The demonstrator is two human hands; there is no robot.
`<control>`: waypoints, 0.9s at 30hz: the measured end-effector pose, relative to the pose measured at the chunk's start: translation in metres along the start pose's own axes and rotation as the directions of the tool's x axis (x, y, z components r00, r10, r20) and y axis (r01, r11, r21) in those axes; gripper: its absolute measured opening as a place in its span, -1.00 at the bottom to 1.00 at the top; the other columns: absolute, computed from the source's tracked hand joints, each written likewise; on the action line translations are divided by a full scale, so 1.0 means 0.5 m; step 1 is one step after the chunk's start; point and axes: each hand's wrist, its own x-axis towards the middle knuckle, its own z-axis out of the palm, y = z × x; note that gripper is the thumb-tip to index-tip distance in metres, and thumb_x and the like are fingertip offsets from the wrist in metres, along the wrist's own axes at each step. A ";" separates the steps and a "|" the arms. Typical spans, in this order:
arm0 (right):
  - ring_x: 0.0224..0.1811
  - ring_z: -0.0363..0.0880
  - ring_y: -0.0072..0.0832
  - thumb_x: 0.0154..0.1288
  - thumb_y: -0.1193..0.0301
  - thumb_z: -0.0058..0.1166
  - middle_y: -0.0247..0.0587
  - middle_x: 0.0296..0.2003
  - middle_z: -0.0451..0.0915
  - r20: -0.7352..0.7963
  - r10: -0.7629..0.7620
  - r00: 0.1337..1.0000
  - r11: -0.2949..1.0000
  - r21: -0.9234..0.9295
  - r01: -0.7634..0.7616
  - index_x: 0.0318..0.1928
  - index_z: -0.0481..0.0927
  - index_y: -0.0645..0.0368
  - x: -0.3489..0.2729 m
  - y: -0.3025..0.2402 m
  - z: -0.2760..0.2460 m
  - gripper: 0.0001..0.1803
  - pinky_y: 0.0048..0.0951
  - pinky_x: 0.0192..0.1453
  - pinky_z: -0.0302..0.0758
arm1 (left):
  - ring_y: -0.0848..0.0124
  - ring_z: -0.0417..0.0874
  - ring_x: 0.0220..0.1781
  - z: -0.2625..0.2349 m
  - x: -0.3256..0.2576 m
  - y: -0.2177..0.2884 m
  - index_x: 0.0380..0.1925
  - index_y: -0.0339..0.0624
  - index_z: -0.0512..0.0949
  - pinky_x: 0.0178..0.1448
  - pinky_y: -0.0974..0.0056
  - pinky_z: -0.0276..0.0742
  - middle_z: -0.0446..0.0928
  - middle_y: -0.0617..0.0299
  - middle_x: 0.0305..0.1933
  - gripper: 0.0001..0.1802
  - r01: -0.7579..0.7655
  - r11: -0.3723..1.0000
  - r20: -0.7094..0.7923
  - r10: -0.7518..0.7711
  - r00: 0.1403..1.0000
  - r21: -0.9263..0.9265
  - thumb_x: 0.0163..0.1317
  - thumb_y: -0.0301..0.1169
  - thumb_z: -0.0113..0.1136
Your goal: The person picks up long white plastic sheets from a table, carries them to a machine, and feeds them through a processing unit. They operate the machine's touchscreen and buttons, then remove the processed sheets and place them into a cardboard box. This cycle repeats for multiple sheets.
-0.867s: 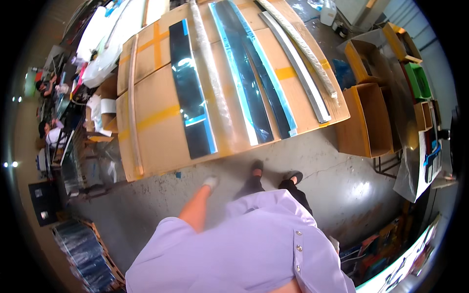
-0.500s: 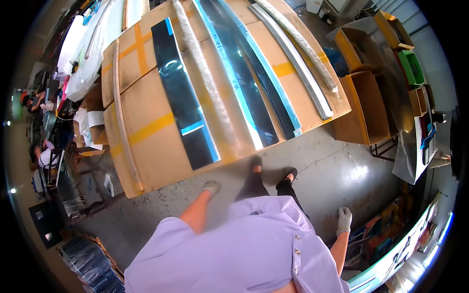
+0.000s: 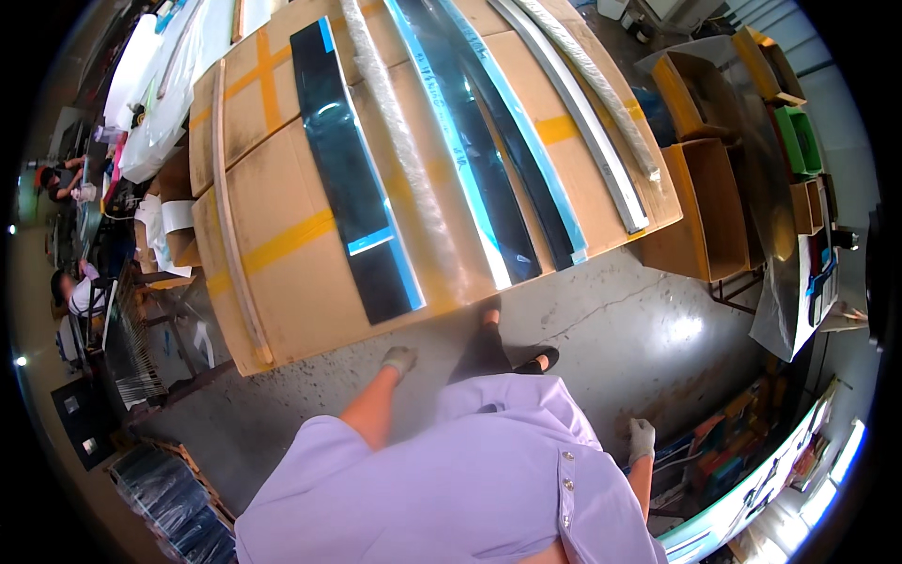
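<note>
Both gloved hands — left hand (image 3: 399, 360), right hand (image 3: 642, 438) — hang empty, fingers indistinct.

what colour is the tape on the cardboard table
Yellow tape strips cross the brown cardboard tabletop; head view.

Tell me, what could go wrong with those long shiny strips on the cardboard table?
1. The dark glossy strip ends right at the cardboard table edge, close to the gloved left hand; a bump might slide it off.
2. The foam-wrapped strip lies tight beside other strips, so lifting one could scrape its neighbour.
3. The right hand hangs near stacked goods by the person's side and might catch on them.
</note>
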 end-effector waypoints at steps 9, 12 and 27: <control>-0.47 0.50 -0.51 0.27 0.29 0.06 -0.26 -0.46 0.58 -0.043 -0.117 0.992 0.992 0.034 0.118 -0.26 0.60 0.27 0.025 0.005 -0.019 -0.74 -0.46 -0.34 0.43 | 0.40 0.58 -0.48 0.023 0.037 0.046 -0.41 -0.35 0.58 -0.34 0.30 0.50 0.58 0.17 -0.47 -0.65 -0.071 0.992 0.029 0.068 0.997 0.104 0.28 -0.22 0.10; -0.57 0.50 -0.55 0.28 0.27 0.10 -0.34 -0.53 0.55 -0.031 -0.096 0.995 0.993 0.058 0.098 -0.33 0.59 0.21 0.058 0.115 -0.007 -0.76 -0.50 -0.46 0.44 | 0.40 0.56 -0.50 0.055 0.030 0.068 -0.41 -0.35 0.58 -0.37 0.30 0.49 0.57 0.16 -0.48 -0.66 -0.064 0.996 0.009 0.064 0.998 0.065 0.28 -0.22 0.10; -0.40 0.48 -0.47 0.21 0.32 0.06 -0.23 -0.43 0.59 0.042 0.031 0.999 0.900 0.434 -0.046 -0.24 0.63 0.34 0.199 0.393 -0.175 -0.70 -0.37 -0.27 0.44 | 0.03 0.65 -0.17 0.349 -0.114 0.291 -0.34 -0.28 0.66 -0.01 0.08 0.48 0.64 -0.08 -0.29 -0.44 -0.195 0.887 -0.024 0.225 0.974 0.418 0.21 0.03 -0.05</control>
